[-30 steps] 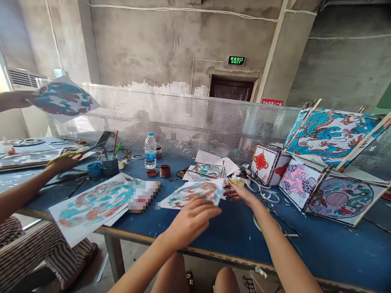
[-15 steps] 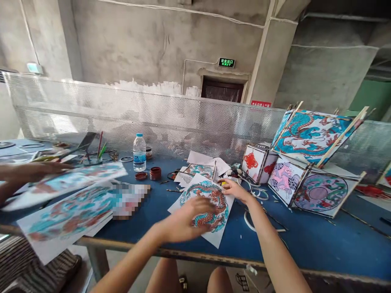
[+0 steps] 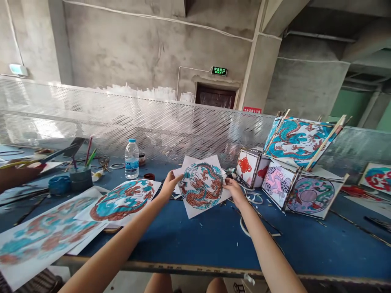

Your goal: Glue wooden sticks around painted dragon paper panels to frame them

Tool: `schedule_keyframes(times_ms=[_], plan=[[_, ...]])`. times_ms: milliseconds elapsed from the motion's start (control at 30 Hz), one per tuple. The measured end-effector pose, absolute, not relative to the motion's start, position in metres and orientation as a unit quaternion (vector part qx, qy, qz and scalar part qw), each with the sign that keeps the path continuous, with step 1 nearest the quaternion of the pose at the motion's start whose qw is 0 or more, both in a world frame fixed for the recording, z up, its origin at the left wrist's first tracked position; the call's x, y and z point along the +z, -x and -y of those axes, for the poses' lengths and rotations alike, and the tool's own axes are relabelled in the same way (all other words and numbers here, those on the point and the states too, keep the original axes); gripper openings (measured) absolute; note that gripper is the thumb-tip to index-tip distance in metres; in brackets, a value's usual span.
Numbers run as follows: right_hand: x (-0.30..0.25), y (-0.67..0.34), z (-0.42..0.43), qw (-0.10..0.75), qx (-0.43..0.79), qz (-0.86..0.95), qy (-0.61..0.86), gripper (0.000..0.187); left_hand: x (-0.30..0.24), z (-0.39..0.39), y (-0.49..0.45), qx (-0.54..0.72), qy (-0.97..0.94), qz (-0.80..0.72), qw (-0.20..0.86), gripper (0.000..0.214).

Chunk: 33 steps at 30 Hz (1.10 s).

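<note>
Between my hands is a sheet of white paper with a round dragon painting (image 3: 203,189) in teal and reddish brown, raised and tilted toward me. My left hand (image 3: 170,185) pinches its left edge, thumb toward me. On the opposite edge, my right hand (image 3: 235,191) is closed the same way. Behind the sheet, loose papers and small things are mostly hidden. To the left on the blue table (image 3: 195,248) lies another round dragon painting (image 3: 128,201), partly over a longer painted sheet (image 3: 45,236).
A water bottle (image 3: 132,159) stands behind the left paintings, near a brush pot (image 3: 81,178) and a blue paint jar (image 3: 59,185). Paper lanterns (image 3: 277,183) stand at right, a larger one (image 3: 301,140) on top. A white ring (image 3: 244,226) lies nearby. Another person's hand (image 3: 21,175) is at far left.
My left hand has moved to the sheet's left edge, and both hands have lifted and turned the sheet. The other person's hand has left the painted sheets; a round painting now lies there.
</note>
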State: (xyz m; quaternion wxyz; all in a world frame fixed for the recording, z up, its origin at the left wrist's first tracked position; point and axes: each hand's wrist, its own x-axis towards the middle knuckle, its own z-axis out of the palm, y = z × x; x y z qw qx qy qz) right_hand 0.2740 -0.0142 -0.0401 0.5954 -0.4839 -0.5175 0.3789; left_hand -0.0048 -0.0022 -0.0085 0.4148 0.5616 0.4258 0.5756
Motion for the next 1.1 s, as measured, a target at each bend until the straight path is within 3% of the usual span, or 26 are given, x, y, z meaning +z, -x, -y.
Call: schedule_keyframes(times_ms=[67,167,300,467,567,700,867,1000,1100], plan=[[-0.039,-0.274,0.015,0.598,0.372,0.516,0.487,0.032,-0.011,-0.003,0.011,0.566,-0.507,-0.399,0.514,0.033],[-0.038,-0.277,0.015,0.621,0.365,0.501,0.480,0.040,-0.013,-0.007,0.016,0.558,-0.452,-0.391,0.576,0.031],[-0.038,-0.281,0.018,0.663,0.376,0.443,0.471,0.039,-0.018,-0.007,0.014,0.564,-0.420,-0.384,0.598,0.029],[-0.039,-0.277,0.023,0.589,0.475,0.448,0.476,0.031,-0.026,-0.007,0.006,0.577,-0.364,-0.364,0.634,0.028],[-0.044,-0.274,0.022,0.586,0.470,0.448,0.484,0.038,-0.028,-0.008,0.004,0.548,-0.356,-0.361,0.666,0.027],[-0.045,-0.278,0.020,0.608,0.467,0.407,0.496,0.041,-0.024,-0.009,0.008,0.539,-0.325,-0.367,0.685,0.008],[-0.044,-0.285,0.024,0.519,0.537,0.449,0.489,0.033,-0.020,-0.008,0.014,0.478,-0.377,-0.395,0.688,0.019],[-0.045,-0.281,0.031,0.418,0.562,0.489,0.521,0.035,-0.025,-0.008,0.012,0.448,-0.453,-0.456,0.621,0.040],[-0.046,-0.275,0.034,0.375,0.555,0.501,0.548,0.033,-0.029,-0.010,0.011,0.431,-0.462,-0.482,0.607,0.033]])
